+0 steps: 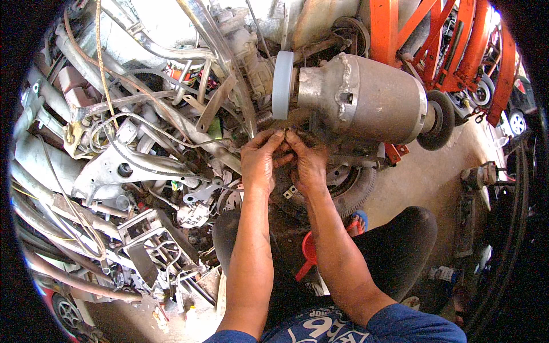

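Note:
Just below the grey-blue grinding wheel (281,86) of a bench grinder (374,100), my two hands meet. My left hand (260,155) is closed, its thumb and fingers pinched together at the top. Close against it, my right hand (309,160) pinches at the same spot, thumb towards thumb. A tiny dark, yellowish bit shows between the thumb tips, too small to name. Both hands appear apart from the wheel. The grinder's brown housing lies to the right of my hands, with a second, dark wheel (438,120) at its far end.
Scrap metal, pipes and cables pile up on the left, with a pale control arm (123,166) among them. A tyre (357,191) lies under the grinder. Orange metal frames (384,31) stand at the back right. A red plastic dipper (309,251) sits between my legs.

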A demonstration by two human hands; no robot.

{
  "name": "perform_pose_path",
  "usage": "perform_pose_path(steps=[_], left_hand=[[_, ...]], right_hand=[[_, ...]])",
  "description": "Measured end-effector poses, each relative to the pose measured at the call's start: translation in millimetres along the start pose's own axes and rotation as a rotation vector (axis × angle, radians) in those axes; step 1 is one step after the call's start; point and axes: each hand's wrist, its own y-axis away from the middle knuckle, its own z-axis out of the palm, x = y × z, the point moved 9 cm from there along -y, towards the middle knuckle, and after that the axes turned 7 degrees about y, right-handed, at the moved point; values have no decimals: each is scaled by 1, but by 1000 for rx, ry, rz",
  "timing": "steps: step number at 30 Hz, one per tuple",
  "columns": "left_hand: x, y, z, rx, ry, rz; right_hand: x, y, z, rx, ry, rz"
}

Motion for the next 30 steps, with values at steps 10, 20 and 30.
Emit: perform_pose_path(steps=[10,20,30], left_hand=[[-9,-25,-13,11,139,106],[6,-18,-8,58,11,168],[2,-20,-11,60,61,158]], right_hand=[[5,-4,11,207,236,-96],[13,-1,16,205,113,-32],[2,4,20,170,87,-112]])
